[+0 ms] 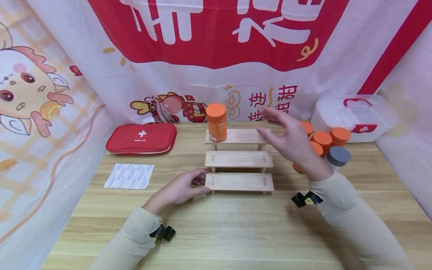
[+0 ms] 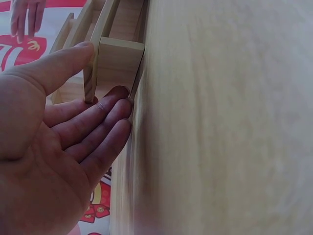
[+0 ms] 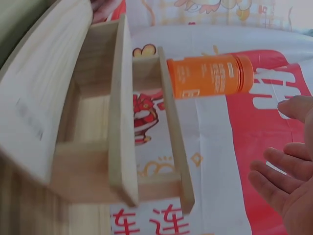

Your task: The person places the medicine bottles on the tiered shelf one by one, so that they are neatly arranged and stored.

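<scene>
A three-tier wooden step rack (image 1: 239, 159) stands on the table. My left hand (image 1: 182, 187) is at the left end of its lowest tier, the thumb on one face of the board and the index finger against the other in the left wrist view. On the top tier, at its left end, an orange pill bottle (image 1: 216, 123) stands upright. My right hand (image 1: 290, 138) hovers near the right end of the top tier, fingers spread and holding nothing. In the right wrist view, the bottle (image 3: 210, 76) is apart from the right hand (image 3: 288, 171).
Several orange-capped bottles (image 1: 340, 135) and a grey-capped bottle (image 1: 338, 156) stand right of the rack, partly behind the right forearm. A clear lidded box (image 1: 332, 112) sits behind them. Left lie a red first-aid pouch (image 1: 141, 138) and a white printed packet (image 1: 129, 176).
</scene>
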Demonstrator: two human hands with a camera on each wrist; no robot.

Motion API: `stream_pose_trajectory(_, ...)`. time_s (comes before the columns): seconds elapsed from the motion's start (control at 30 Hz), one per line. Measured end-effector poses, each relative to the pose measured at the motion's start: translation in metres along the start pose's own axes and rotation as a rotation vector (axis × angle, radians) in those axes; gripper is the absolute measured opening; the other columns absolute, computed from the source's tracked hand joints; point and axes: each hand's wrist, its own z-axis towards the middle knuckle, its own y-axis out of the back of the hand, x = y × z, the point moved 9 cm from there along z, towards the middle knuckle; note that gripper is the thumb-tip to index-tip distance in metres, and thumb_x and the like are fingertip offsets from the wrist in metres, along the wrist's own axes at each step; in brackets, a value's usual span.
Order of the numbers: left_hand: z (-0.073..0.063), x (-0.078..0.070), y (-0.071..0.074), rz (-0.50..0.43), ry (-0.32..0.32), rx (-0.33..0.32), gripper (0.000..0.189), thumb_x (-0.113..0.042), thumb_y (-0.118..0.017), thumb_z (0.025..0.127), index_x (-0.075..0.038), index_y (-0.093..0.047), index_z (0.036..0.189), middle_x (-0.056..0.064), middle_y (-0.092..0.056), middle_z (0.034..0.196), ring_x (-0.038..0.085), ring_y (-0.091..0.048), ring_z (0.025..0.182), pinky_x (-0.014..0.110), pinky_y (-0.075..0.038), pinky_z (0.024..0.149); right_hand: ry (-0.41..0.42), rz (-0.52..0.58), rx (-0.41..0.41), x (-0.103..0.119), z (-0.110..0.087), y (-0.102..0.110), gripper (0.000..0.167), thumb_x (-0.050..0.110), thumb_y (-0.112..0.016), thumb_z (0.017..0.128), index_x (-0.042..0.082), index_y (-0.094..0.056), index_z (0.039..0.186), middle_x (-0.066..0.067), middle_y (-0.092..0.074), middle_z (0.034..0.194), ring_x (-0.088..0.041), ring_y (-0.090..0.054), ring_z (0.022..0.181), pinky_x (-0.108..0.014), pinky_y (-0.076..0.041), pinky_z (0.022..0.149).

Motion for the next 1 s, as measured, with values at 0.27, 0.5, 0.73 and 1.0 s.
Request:
stream_pose_trajectory(0.27, 0.001, 0.0, 0.0, -0.001, 0.009, 0.002, 0.06, -0.03, -0.078, 0.102, -0.006, -0.056, 0.152, 0.005, -0.072, 0.125, 0.021, -0.069, 0.119, 0.047, -0.056, 0.108, -0.07, -0.038, 0.008, -0.014, -0.012, 0.019, 0.058, 0.012, -0.081, 0.097, 0.011, -0.061, 0.152, -0.013, -0.069, 0.147, -0.034, -0.067, 0.134, -0.05, -0.053, 0.115)
stream_pose_trajectory(0.5, 0.001, 0.0, 0.0, 0.004, 0.006, 0.006, 0.059, -0.031, -0.078, 0.102, -0.007, -0.057, 0.151, 0.005, -0.072, 0.124, 0.02, -0.068, 0.118, 0.047, -0.057, 0.107, -0.137, -0.058, 0.014, -0.026, -0.024, 0.034, 0.06, 0.019, -0.081, 0.098, 0.013, -0.059, 0.154, -0.013, -0.065, 0.152, -0.035, -0.064, 0.138, -0.061, -0.049, 0.117)
stream_pose_trajectory(0.73, 0.002, 0.001, 0.0, 0.011, 0.004, 0.005, 0.059, -0.031, -0.078, 0.101, -0.007, -0.057, 0.151, 0.004, -0.072, 0.124, 0.019, -0.068, 0.117, 0.046, -0.057, 0.106, -0.141, -0.099, -0.012, -0.04, -0.039, 0.047, 0.057, 0.02, -0.082, 0.098, 0.014, -0.062, 0.152, -0.009, -0.067, 0.149, -0.032, -0.066, 0.133, -0.006, -0.047, 0.104)
stream_pose_trajectory(1.0, 0.004, 0.002, 0.0, 0.01, 0.012, 0.01, 0.059, -0.031, -0.079, 0.101, -0.007, -0.057, 0.151, 0.004, -0.072, 0.124, 0.019, -0.068, 0.117, 0.048, -0.057, 0.107, -0.228, -0.135, -0.008, -0.061, -0.057, 0.063, 0.06, 0.028, -0.08, 0.1, 0.015, -0.059, 0.155, -0.013, -0.065, 0.151, -0.034, -0.062, 0.136, 0.005, -0.036, 0.093)
